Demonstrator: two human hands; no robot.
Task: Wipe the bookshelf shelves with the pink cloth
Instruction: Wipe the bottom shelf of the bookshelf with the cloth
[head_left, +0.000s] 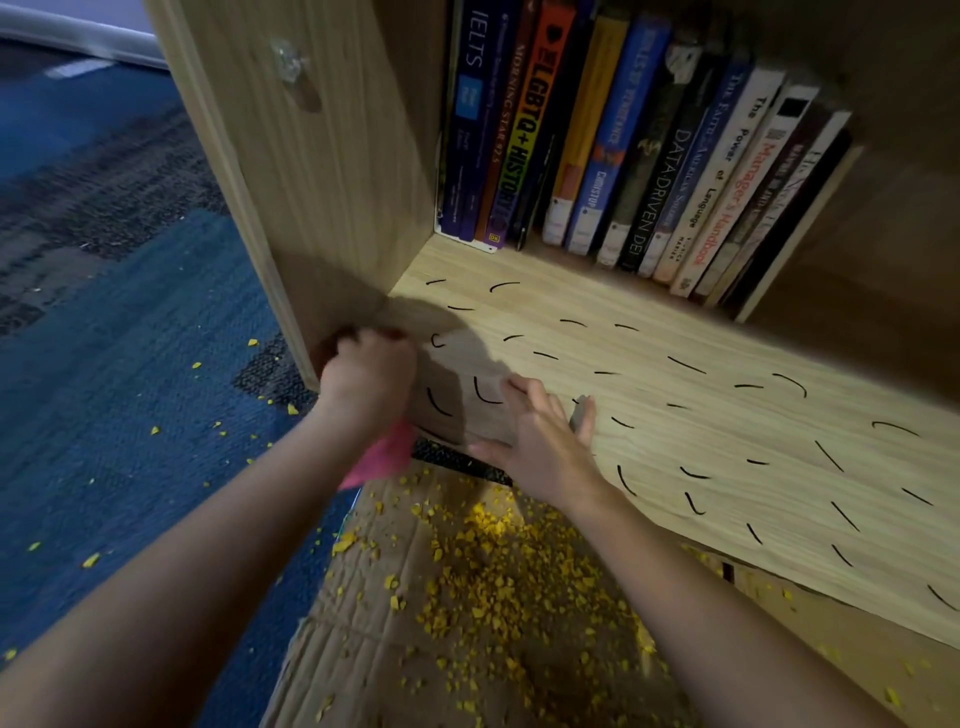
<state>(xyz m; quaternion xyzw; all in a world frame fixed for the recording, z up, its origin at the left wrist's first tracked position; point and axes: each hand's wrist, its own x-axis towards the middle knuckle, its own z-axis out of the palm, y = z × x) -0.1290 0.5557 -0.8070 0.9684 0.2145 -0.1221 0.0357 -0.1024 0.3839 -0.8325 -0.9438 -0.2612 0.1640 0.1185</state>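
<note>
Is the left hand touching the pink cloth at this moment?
Touching. The head view shows the left hand curled round the pink cloth, which hangs out below the fist.

Blue patterned carpet (104, 322) fills nine o'clock; a cardboard sheet (358, 629) strewn with yellow crumbs (493, 530) lies at six o'clock.

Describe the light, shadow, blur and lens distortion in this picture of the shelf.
Head view: light is brightest on the shelf front, dimmer over the books behind; a dark shadow falls in the left corner; the left hand, gripping the cloth, is motion-blurred, the right hand sharper; the wide lens tilts the books and slants the shelf edge.
</note>
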